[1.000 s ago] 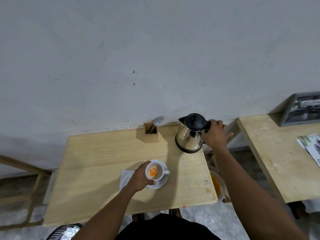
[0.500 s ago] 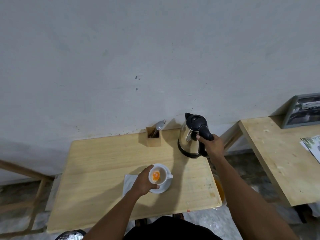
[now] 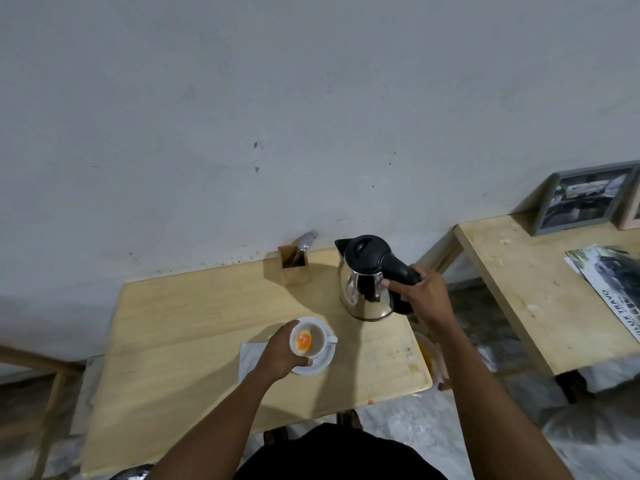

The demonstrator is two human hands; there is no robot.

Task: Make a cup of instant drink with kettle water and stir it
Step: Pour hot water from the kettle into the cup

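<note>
presently the right hand [image 3: 424, 294] is wrapped round the handle of the kettle [image 3: 367, 282], far right on the worktop [image 3: 180, 327]; the left hand [image 3: 282, 353] cups the cup [image 3: 309, 341] on its saucer [image 3: 320, 365], near centre. recommend a slow pour, spout low. pale wood, bare grey wall [image 3: 277, 98].

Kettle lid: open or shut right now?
Shut. The black lid sits flat on the steel kettle, which the right hand grips by its handle.
</note>
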